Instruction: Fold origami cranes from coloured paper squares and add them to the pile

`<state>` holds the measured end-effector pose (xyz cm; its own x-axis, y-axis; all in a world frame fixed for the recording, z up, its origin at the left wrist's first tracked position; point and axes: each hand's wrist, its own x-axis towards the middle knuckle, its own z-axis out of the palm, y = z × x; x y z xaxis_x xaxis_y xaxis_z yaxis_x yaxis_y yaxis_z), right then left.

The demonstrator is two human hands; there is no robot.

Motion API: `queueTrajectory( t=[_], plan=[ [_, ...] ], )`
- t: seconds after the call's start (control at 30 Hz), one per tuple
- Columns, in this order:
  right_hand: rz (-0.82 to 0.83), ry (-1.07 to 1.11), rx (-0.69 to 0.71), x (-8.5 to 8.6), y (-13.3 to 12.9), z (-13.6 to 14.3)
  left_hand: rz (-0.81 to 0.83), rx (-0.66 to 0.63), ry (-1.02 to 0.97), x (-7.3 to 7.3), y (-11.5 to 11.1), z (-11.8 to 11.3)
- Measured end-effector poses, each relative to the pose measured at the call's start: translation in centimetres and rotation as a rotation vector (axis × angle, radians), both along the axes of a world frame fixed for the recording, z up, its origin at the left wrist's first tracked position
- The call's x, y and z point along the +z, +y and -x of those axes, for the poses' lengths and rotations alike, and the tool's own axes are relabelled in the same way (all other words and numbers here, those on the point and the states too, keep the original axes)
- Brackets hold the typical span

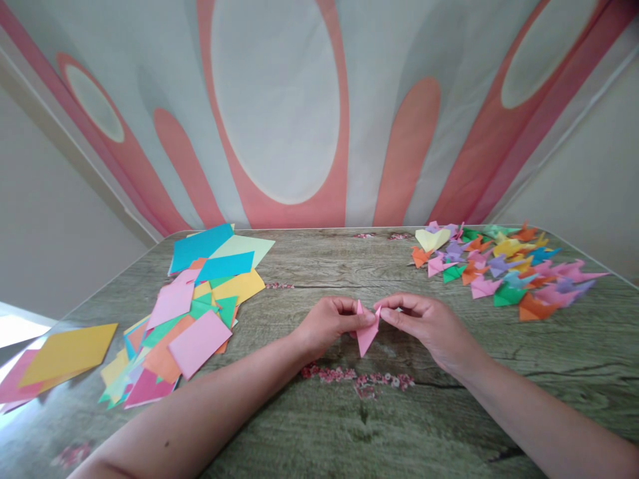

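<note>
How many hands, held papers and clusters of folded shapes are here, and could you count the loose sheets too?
Hands: 2, left hand and right hand
Held: 1, pink paper
Folded shapes: 1 cluster, at the right
Total: 4
The loose sheets overlap too much to count.

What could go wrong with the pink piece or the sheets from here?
Tear or stray crease: the left hand and right hand both pinch the small pink folded paper, so an uneven pull might damage it.
Scatter: the left forearm appears close to the loose paper pile; a sweep could shift sheets.
</note>
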<state>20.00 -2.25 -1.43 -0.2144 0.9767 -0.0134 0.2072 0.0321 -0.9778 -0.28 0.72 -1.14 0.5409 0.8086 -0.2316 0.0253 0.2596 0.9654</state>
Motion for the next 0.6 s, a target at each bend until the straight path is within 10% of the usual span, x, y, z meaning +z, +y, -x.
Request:
queueTrajectory(
  t=[0.6],
  plan=[
    [-0.043,-0.136,0.016,1.1,-0.5,0.4,-0.042,0.017,0.02,0.2,-0.5,-0.3]
  ],
)
